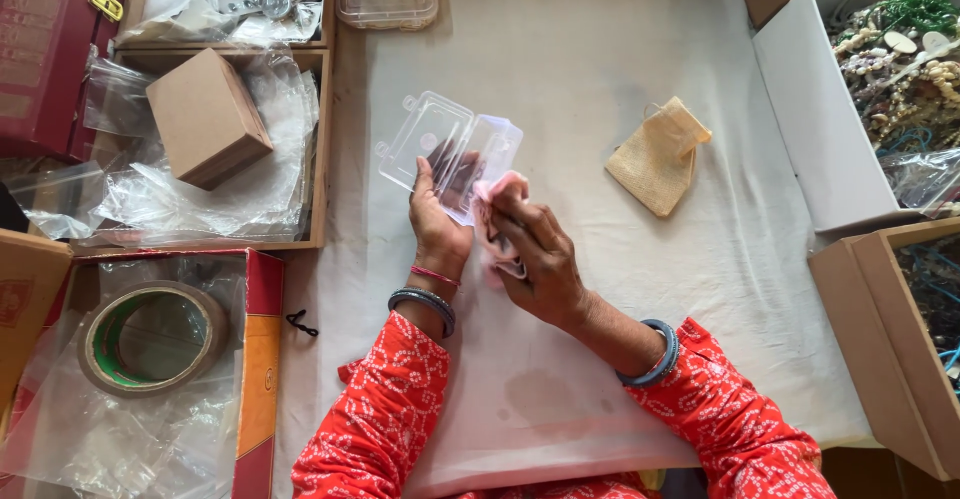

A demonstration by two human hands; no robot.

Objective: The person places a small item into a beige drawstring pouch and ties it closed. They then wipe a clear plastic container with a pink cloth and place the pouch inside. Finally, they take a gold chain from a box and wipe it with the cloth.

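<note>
Clear plastic case (447,151), hinged lid open, held above the middle of a white cloth-covered table (600,69). Left hand (437,221): fingers closed around the case's near edge, thumb on top. Right hand (535,256): fingers pinched shut on a pink cloth (492,221), which is pressed against the case's right half. Both wrists wear grey bangles; sleeves are red with a white print. Burlap pouch (660,156) with drawstring: lying on the table to the right, well apart from the hands. Brown cardboard box (207,117): in a tray of plastic bags at left. Roll of tape (151,336): lower left, on plastic bags. White box of beads (895,59): upper right.
</note>
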